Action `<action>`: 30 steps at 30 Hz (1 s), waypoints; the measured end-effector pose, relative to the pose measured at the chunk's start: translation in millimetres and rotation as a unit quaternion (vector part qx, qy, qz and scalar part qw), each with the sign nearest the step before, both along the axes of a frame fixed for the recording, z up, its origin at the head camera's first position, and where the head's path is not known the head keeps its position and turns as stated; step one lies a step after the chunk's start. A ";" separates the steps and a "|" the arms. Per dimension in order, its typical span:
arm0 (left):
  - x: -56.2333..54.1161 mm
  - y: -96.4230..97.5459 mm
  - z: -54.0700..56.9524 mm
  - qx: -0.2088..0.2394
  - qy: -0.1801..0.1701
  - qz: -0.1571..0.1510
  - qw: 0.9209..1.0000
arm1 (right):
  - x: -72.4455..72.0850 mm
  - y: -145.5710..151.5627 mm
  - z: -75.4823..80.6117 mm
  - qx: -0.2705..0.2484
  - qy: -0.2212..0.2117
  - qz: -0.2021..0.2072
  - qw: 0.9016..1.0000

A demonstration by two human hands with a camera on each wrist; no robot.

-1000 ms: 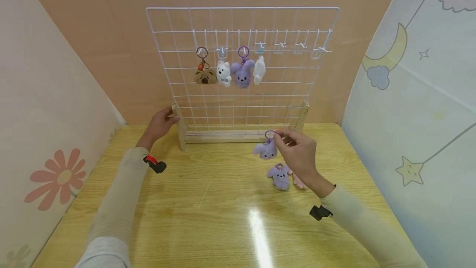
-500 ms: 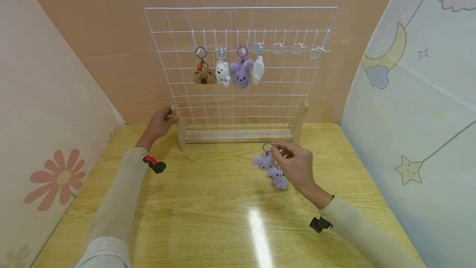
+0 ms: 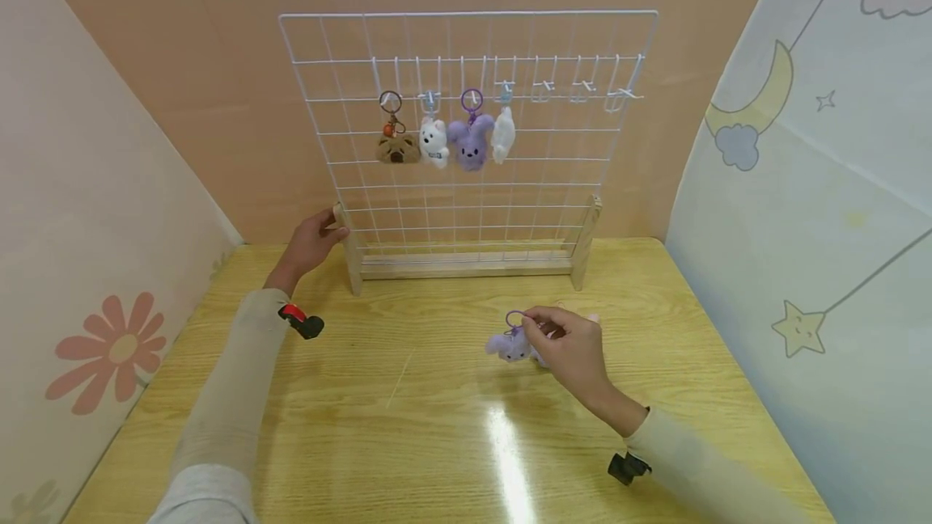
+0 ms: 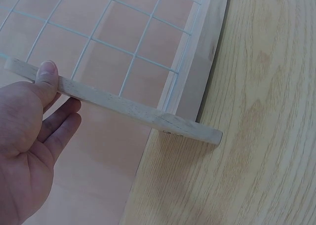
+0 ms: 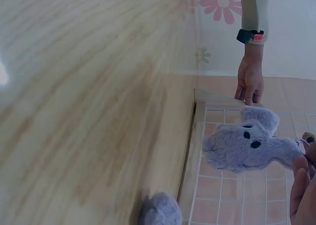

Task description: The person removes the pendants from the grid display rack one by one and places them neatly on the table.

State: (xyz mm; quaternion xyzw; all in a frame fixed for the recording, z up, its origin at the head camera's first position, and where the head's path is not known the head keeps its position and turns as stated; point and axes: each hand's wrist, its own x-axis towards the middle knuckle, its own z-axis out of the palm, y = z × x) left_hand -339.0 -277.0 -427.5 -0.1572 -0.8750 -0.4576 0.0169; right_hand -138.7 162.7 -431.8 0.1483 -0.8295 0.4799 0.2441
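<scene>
In the head view, my right hand (image 3: 571,346) pinches the purple ring (image 3: 515,319) of a purple plush keychain (image 3: 512,348), low over the table. The right wrist view shows this plush with its long ears and dark eyes, the fingers near one ear. A second purple plush keychain (image 5: 162,210) lies below it, mostly hidden by the right hand in the head view. My left hand (image 3: 309,245) holds the left wooden post (image 4: 123,105) of the white wire grid rack (image 3: 466,184), thumb on one side and fingers on the other.
On the rack's hooks hang a brown bear keychain (image 3: 397,150), a white dog keychain (image 3: 434,142), a purple plush keychain (image 3: 472,145) and a white plush keychain (image 3: 503,137). More white hooks (image 3: 584,89) follow to the right. The rack stands at the back of the wooden table (image 3: 393,443).
My right hand has moved down and toward me with the purple plush keychain, now covering much of the one on the table. The left hand stays on the post.
</scene>
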 end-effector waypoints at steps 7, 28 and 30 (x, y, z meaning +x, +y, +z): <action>-1.5 -0.2 -2.2 -0.004 -0.002 0.003 1.000 | 12.2 -4.5 -3.1 -0.006 -0.026 -0.001 1.000; -1.9 -0.6 -2.4 0.001 -0.007 0.007 1.000 | 6.5 2.4 -39.8 0.000 -0.064 -0.003 0.998; -1.5 -0.5 -2.2 0.001 -0.007 0.007 1.000 | 3.2 3.3 -40.6 0.007 -0.063 -0.006 0.998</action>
